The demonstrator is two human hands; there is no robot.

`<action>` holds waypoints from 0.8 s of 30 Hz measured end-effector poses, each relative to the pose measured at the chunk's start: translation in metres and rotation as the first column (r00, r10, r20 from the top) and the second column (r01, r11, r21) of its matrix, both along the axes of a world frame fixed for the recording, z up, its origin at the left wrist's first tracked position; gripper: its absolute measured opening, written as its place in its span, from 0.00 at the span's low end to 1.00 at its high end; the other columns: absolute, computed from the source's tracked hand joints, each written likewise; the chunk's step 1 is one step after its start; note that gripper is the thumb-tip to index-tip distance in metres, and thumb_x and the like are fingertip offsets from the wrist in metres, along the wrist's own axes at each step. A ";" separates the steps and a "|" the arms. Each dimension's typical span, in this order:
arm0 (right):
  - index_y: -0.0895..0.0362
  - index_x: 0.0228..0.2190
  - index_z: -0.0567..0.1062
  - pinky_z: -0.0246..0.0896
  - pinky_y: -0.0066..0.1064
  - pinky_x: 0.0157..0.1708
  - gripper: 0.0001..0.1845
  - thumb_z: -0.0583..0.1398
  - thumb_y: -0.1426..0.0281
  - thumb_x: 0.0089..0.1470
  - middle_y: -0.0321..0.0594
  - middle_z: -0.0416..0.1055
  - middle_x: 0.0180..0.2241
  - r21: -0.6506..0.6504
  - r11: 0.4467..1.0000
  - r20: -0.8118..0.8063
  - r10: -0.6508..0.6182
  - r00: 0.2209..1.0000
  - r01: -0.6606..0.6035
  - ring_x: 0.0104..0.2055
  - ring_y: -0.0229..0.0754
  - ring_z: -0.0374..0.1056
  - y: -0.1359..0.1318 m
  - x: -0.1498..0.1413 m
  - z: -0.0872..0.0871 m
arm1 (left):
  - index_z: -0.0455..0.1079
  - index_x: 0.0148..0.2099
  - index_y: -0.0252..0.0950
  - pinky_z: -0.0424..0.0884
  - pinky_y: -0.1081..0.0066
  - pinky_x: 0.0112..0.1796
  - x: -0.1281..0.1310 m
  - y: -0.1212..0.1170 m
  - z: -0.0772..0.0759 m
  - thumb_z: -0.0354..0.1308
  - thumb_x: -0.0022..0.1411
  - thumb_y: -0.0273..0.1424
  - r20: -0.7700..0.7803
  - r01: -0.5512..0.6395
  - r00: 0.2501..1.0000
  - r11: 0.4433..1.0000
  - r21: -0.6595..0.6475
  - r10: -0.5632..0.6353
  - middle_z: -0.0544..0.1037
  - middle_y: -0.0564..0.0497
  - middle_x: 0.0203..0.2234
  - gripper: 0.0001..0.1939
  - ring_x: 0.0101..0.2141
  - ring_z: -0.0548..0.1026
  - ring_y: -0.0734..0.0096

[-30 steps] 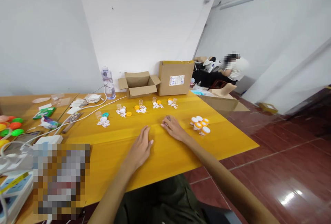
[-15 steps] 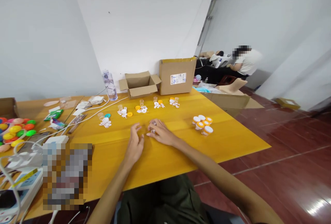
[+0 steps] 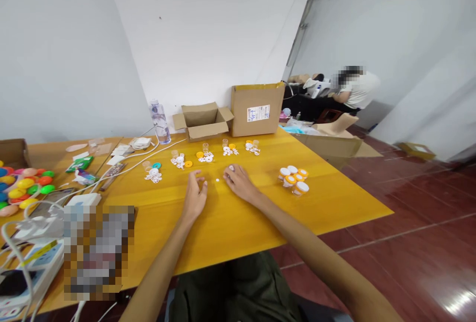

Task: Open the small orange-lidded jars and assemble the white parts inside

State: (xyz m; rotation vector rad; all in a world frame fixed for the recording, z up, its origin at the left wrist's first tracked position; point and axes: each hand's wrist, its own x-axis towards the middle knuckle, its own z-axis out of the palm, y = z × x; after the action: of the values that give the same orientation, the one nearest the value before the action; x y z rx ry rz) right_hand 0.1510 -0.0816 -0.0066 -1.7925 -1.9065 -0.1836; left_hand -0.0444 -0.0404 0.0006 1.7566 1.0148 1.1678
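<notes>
My left hand (image 3: 196, 196) rests over the table with its fingers apart and loosely curved, nothing visible in them. A small white disc (image 3: 217, 180) lies on the wood between my two hands. My right hand (image 3: 241, 183) is closed, palm down. A small whitish piece (image 3: 231, 167) shows at its fingers, mostly covered, and its kind is unclear. Beyond my hands, several small groups of white cut-out pieces (image 3: 153, 176), clear plastic cups (image 3: 206, 147) and coloured rings, such as an orange ring (image 3: 188, 164) and a teal ring (image 3: 156, 165), lie in a row.
Lidded clear jars (image 3: 300, 188) cluster at the right. An open cardboard box (image 3: 204, 121), a closed carton (image 3: 256, 110) and a bottle (image 3: 160, 121) stand at the back. Power strips (image 3: 40, 267), cables and coloured balls (image 3: 26, 183) occupy the left. Another person (image 3: 359, 89) sits far right.
My right hand has moved a little away from my left, to the right and farther back. The small white disc now shows on the table between them. My left hand stays about where it was.
</notes>
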 end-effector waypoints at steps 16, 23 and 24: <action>0.51 0.38 0.74 0.60 0.38 0.48 0.09 0.55 0.63 0.65 0.41 0.70 0.41 -0.014 0.999 -0.043 -0.038 0.998 0.038 0.44 0.46 0.64 0.004 -0.001 -0.001 | 0.63 0.53 0.40 0.73 0.60 0.50 0.006 -0.007 -0.004 0.53 0.61 0.25 -0.078 0.030 0.997 0.998 0.052 -0.025 0.76 0.45 0.47 0.17 0.45 0.77 0.64; 0.51 0.36 0.74 0.60 0.38 0.47 0.11 0.57 0.59 0.64 0.44 0.69 0.42 -0.029 0.998 0.028 -0.057 0.998 0.057 0.45 0.47 0.63 0.012 -0.033 0.005 | 0.64 0.52 0.40 0.73 0.60 0.49 0.006 -0.006 -0.007 0.54 0.61 0.25 -0.060 0.012 0.998 0.998 0.056 -0.009 0.76 0.45 0.47 0.16 0.44 0.78 0.64; 0.51 0.37 0.74 0.60 0.37 0.47 0.10 0.56 0.61 0.65 0.44 0.70 0.42 -0.034 0.997 0.041 -0.068 0.997 0.070 0.45 0.47 0.63 0.012 -0.032 0.005 | 0.64 0.52 0.40 0.73 0.60 0.49 0.005 -0.005 -0.007 0.54 0.61 0.25 -0.059 0.011 0.998 0.999 0.052 -0.008 0.76 0.46 0.46 0.16 0.44 0.78 0.64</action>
State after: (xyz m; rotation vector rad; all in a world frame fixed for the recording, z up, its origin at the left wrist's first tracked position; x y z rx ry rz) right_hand 0.1186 -0.0692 -0.0020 -1.8926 -1.8874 -0.2126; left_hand -0.0391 -0.0459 -0.0061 1.8447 1.0166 1.1527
